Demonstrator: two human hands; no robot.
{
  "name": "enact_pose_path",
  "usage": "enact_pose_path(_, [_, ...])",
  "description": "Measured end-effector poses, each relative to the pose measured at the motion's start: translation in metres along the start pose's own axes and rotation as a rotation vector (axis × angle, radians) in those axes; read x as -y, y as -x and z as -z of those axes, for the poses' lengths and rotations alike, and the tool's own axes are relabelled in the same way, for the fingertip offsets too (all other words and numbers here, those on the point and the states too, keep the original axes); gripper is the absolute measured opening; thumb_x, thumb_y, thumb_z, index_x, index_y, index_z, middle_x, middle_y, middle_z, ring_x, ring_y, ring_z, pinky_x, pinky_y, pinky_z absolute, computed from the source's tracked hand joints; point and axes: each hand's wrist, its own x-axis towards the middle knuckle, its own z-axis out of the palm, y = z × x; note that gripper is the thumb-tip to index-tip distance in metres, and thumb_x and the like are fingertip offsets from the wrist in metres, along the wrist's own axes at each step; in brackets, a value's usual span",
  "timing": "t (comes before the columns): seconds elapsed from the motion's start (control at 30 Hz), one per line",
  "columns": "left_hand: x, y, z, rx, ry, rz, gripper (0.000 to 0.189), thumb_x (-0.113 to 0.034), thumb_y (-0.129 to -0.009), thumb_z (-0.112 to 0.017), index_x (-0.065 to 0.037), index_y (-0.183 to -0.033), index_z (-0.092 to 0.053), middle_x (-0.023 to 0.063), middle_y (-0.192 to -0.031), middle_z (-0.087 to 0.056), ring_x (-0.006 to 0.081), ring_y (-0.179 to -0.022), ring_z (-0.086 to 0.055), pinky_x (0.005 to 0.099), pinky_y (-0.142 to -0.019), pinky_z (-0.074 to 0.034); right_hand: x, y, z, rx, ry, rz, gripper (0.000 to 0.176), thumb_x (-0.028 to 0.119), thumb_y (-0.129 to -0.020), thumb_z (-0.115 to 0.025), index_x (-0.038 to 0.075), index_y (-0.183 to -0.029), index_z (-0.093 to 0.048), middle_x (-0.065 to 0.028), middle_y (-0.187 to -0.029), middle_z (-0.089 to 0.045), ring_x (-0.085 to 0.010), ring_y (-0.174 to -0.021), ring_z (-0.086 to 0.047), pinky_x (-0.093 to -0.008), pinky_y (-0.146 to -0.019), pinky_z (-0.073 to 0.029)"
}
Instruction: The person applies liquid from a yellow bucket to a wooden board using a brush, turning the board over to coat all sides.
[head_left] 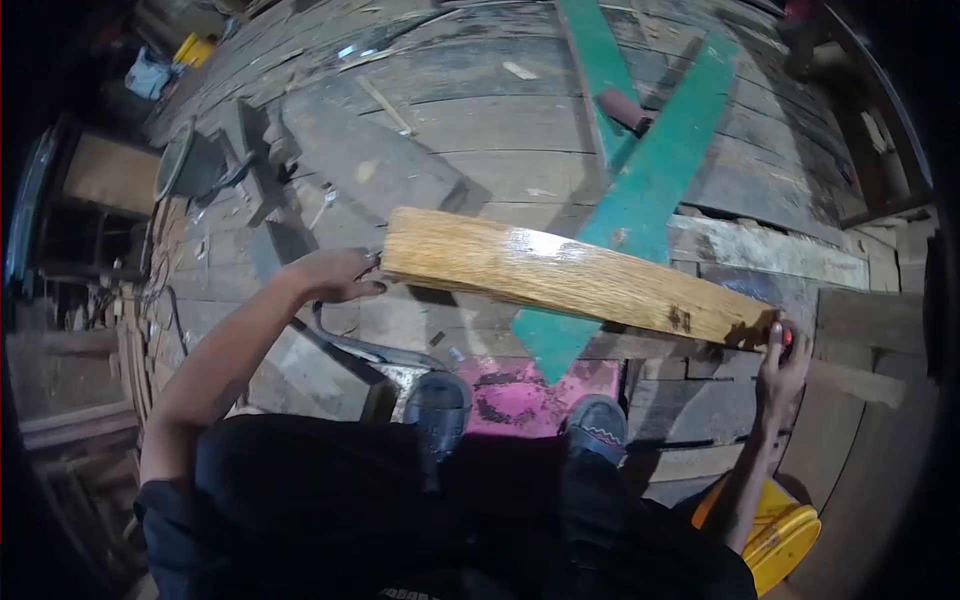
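A long varnished wooden board (545, 262) with a glossy top slants across the middle of the head view, above crossed green planks (655, 185). At its left end is my left hand (340, 276), fingers closed at the end edge; a small dark thing shows by the fingertips. My right hand (785, 365) is at the far right end, its fingers curled round a small red and black object (786, 340) pressed against the board end. The kind of that object is hidden by the fingers. Dark blotches mark the board near this hand.
A brown cylindrical object (622, 108) lies by the green planks. Between my shoes is a pink panel (520, 395). A yellow container (780, 545) stands at lower right. At left are a dark bucket (190, 165) and wood blocks (375, 165) on the plank floor.
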Motion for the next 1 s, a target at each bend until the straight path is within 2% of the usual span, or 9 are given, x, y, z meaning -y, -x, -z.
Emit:
enact_pose_path(0.37, [-0.006,0.007,0.012,-0.090,0.023,0.001,0.058,-0.053,-0.094,-0.059,-0.005,-0.126,-0.062,0.0206,-0.122,-0.064,0.0415,-0.111,-0.063,0.0493,-0.098,-0.050,0.198,-0.067,0.062,0.753,0.129,0.377,0.028,0.025,-0.098,-0.066,0.000,-0.104,-0.057,-0.0213,-0.093,-0.065,-0.0380,-0.085,-0.060,-0.0436,-0.079,-0.047])
enact_pose_path(0.4, [-0.006,0.005,0.012,-0.081,0.009,0.007,0.058,-0.053,-0.094,-0.059,-0.004,-0.126,-0.062,0.0207,-0.122,-0.064,0.0416,-0.111,-0.063,0.0495,-0.097,-0.050,0.229,-0.078,0.066,0.971,-0.034,0.298,0.032,0.031,-0.097,-0.067,0.001,-0.103,-0.059,-0.0174,-0.083,-0.067,-0.0347,-0.073,-0.063,-0.0407,-0.069,-0.049])
enact_pose_path(0.5, [-0.001,-0.003,0.010,-0.098,-0.030,-0.036,0.057,-0.052,-0.094,-0.059,-0.003,-0.123,-0.064,0.0209,-0.120,-0.065,0.0424,-0.111,-0.063,0.0499,-0.096,-0.050,0.307,-0.087,0.071,0.988,-0.155,0.549,0.036,0.034,-0.096,-0.070,0.000,-0.100,-0.060,-0.0118,-0.071,-0.063,-0.0276,-0.063,-0.064,-0.0390,-0.063,-0.050])
enact_pose_path(0.63, [-0.001,-0.013,0.003,-0.088,-0.109,-0.034,0.057,-0.054,-0.094,-0.061,-0.003,-0.118,-0.066,0.0202,-0.117,-0.067,0.0425,-0.108,-0.064,0.0499,-0.093,-0.051,0.366,-0.094,0.052,0.791,-0.505,0.546,0.042,0.034,-0.084,-0.084,0.001,-0.098,-0.061,-0.0050,-0.082,-0.062,-0.0117,-0.079,-0.063,-0.0345,-0.070,-0.051])
enact_pose_path(0.7, [-0.009,-0.006,0.010,-0.074,-0.014,-0.035,0.056,-0.054,-0.093,-0.062,-0.004,-0.116,-0.067,0.0217,-0.110,-0.068,0.0420,-0.105,-0.065,0.0504,-0.091,-0.052,0.383,-0.079,0.034,0.716,-0.718,0.483,0.034,0.022,-0.089,-0.076,0.001,-0.104,-0.054,-0.0026,-0.082,-0.058,-0.0112,-0.076,-0.064,-0.0347,-0.086,-0.055])
enact_pose_path(0.77, [-0.012,-0.005,0.010,-0.067,-0.037,-0.082,0.056,-0.054,-0.092,-0.063,-0.003,-0.116,-0.067,0.0223,-0.108,-0.068,0.0422,-0.104,-0.066,0.0505,-0.090,-0.052,0.386,-0.067,0.009,0.751,-0.787,0.424,0.032,0.018,-0.090,-0.076,0.002,-0.105,-0.053,-0.0043,-0.082,-0.062,-0.0116,-0.074,-0.066,-0.0420,-0.115,-0.041])
enact_pose_path(0.8, [-0.012,-0.004,0.009,-0.073,-0.054,-0.117,0.057,-0.054,-0.091,-0.064,-0.003,-0.115,-0.067,0.0230,-0.106,-0.068,0.0423,-0.102,-0.066,0.0507,-0.089,-0.053,0.383,-0.057,-0.005,0.772,-0.855,0.317,0.036,0.026,-0.084,-0.085,0.004,-0.101,-0.061,-0.0007,-0.090,-0.062,-0.0086,-0.080,-0.059,-0.0247,-0.074,-0.049])
enact_pose_path(0.83, [-0.014,-0.002,0.010,-0.086,-0.066,-0.152,0.057,-0.054,-0.090,-0.065,-0.003,-0.115,-0.067,0.0236,-0.104,-0.068,0.0424,-0.101,-0.067,0.0508,-0.088,-0.053,0.380,-0.055,-0.020,0.713,-0.730,0.492,0.034,0.026,-0.085,-0.084,0.004,-0.098,-0.062,-0.0001,-0.087,-0.063,-0.0090,-0.079,-0.059,-0.0250,-0.072,-0.048])
enact_pose_path(1.0, [-0.009,0.002,-0.006,-0.073,-0.123,-0.089,0.056,-0.051,-0.093,-0.062,0.001,-0.112,-0.067,0.0244,-0.107,-0.068,0.0434,-0.103,-0.066,0.0505,-0.090,-0.052,0.356,-0.042,-0.029,0.730,-0.627,0.433,0.028,0.022,-0.086,-0.081,0.002,-0.090,-0.061,-0.0058,-0.078,-0.065,-0.0096,-0.074,-0.060,-0.0282,-0.069,-0.050])
